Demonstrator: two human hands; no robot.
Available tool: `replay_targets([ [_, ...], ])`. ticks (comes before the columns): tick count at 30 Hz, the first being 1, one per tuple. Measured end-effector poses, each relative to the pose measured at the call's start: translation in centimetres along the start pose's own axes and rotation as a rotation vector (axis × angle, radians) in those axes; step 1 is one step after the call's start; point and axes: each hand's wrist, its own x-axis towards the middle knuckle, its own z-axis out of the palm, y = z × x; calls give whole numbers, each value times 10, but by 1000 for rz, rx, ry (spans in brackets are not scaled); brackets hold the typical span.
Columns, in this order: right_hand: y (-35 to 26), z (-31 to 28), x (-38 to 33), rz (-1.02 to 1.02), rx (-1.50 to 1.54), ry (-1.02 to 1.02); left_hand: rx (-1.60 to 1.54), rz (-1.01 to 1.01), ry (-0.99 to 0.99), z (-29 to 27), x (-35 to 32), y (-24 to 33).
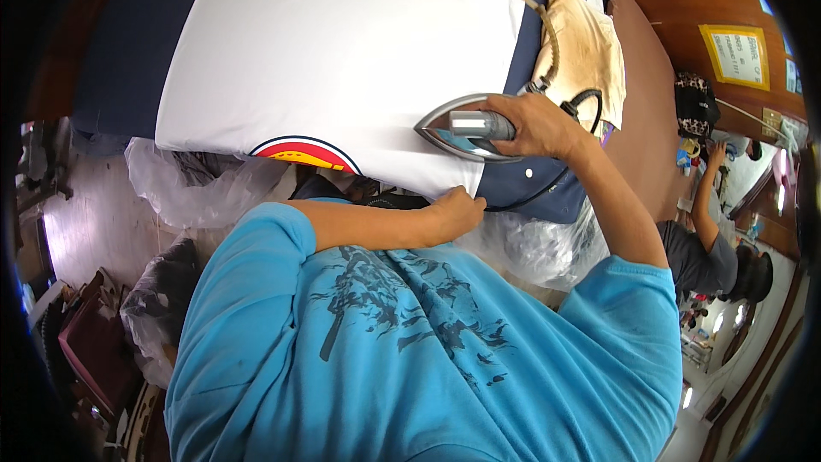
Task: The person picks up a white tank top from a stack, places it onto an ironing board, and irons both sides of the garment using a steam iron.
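A white garment (pixel 342 51) with a red, yellow and dark round print near its hem lies spread over a dark blue padded ironing board (pixel 128 43). My right hand (pixel 539 127) grips the handle of a metal steam iron (pixel 457 130), which rests flat on the garment's near right corner. My left hand (pixel 453 210) pinches the garment's near edge just below the iron. A beige hose and a black cord run from the iron's back toward the far end of the board.
A tan cloth pad (pixel 586 47) lies on the board's far right. Clear plastic bags (pixel 197 184) hang under the near edge. A brown table (pixel 646 120) stands to the right, where another person (pixel 705 244) works. Dark bags lie on the floor at left.
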Motion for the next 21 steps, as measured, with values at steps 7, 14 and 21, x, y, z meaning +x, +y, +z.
replay_targets([
  [7,-35,-2,54,66,17,106,-270,-161,-4,14,8,6],
  [14,-132,-16,191,-250,-147,83,-313,150,-269,-16,-3,-24],
  [21,-187,-28,290,-540,-222,54,-1679,-221,31,-36,-162,-120],
])
